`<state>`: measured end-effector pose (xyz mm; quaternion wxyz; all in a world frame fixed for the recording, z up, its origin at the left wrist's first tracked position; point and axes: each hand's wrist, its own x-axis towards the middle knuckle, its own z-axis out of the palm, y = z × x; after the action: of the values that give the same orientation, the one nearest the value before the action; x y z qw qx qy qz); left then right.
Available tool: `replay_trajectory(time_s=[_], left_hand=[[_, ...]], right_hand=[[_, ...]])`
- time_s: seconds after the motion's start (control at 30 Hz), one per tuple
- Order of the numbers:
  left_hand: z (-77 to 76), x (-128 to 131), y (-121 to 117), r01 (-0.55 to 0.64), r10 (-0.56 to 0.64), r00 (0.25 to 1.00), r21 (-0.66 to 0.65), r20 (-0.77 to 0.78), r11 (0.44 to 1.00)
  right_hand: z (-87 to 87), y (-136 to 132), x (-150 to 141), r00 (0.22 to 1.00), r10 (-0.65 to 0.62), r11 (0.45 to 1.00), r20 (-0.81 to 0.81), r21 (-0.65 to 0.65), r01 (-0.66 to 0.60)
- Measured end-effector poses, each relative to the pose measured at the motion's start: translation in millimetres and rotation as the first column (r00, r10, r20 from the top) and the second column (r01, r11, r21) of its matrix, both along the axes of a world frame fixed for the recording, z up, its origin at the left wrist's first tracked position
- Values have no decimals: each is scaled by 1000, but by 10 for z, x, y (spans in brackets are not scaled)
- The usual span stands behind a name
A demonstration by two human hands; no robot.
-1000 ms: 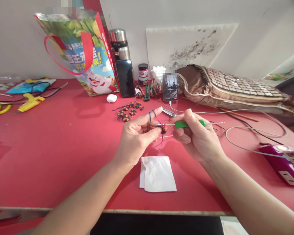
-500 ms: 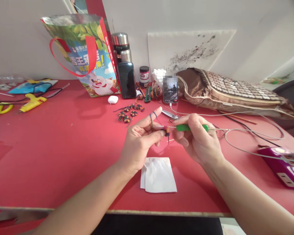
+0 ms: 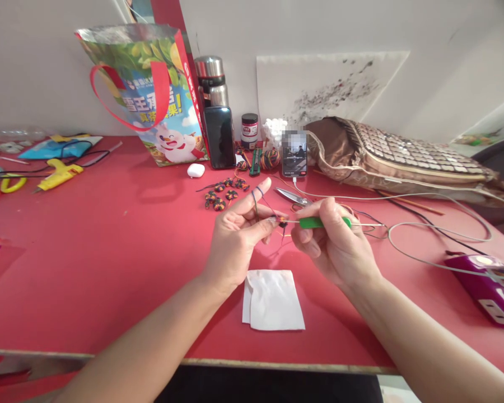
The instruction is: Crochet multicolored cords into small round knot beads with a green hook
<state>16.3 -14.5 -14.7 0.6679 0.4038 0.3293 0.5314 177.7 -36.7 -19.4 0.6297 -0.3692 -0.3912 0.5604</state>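
Between thumb and fingers, my left hand (image 3: 235, 243) pinches a small dark multicoloured crochet piece (image 3: 283, 223). Dark yarn (image 3: 256, 204) loops round its raised index finger and runs down to the piece. My right hand (image 3: 338, 240) is closed round the green handle of a crochet hook (image 3: 313, 223); the thin metal shaft reaches left to the crochet piece, where its tip is hard to make out. Beyond my left hand lie several small crocheted pieces (image 3: 219, 205) in black, orange and red. Behind my right hand are open scissors (image 3: 292, 196), partly hidden.
White folded paper (image 3: 277, 302) lies below my hands on the red table (image 3: 88, 268). Behind stand a shopping bag (image 3: 163, 112), a dark phone (image 3: 219, 137), a lit phone (image 3: 294, 157) on a cable and a yarn ball (image 3: 271, 159). A yellow glue gun (image 3: 61, 174) lies left, a purple power strip (image 3: 483, 285) right.
The hook in my right hand has shifted slightly left, its shaft now showing more behind the hand. My left index finger has lowered a little, and the whole view has moved slightly.
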Motion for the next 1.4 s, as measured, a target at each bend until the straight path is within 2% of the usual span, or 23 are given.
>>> replay_trajectory(time_s=[0.17,0.4,0.77,1.0,1.1,1.2,1.27,1.33,1.4], left_hand=[[-21,22,-26,-1,1,1000,-21,-3,1000],[-19,1,-51,-35,39,998,67,-57,997],[55,-66,-20,-35,67,970,137,-233,990],[38,-33,-31,-34,48,990,108,-133,994],[37,-7,-44,-77,88,991,105,-103,991],[43,26,-69,-128,138,985,103,-101,986],[52,51,-87,-124,134,984,84,-115,989],[63,71,-98,-112,117,986,51,-116,992],[76,76,-96,-104,104,990,7,-96,995]], right_hand=[[-8,8,-1,1000,-31,999,-4,15,31],[-63,49,9,999,-25,999,-31,20,26],[-13,44,-1,998,-22,999,-59,-35,20],[-7,-7,-25,992,15,1000,-127,-19,-18],[-7,-39,-40,998,10,999,-66,39,-8],[-42,-81,-77,996,-60,984,67,171,48],[-85,-116,-118,969,-172,958,178,259,122],[-134,-153,-161,902,-314,915,297,349,203],[-180,-179,-189,831,-411,868,376,439,230]])
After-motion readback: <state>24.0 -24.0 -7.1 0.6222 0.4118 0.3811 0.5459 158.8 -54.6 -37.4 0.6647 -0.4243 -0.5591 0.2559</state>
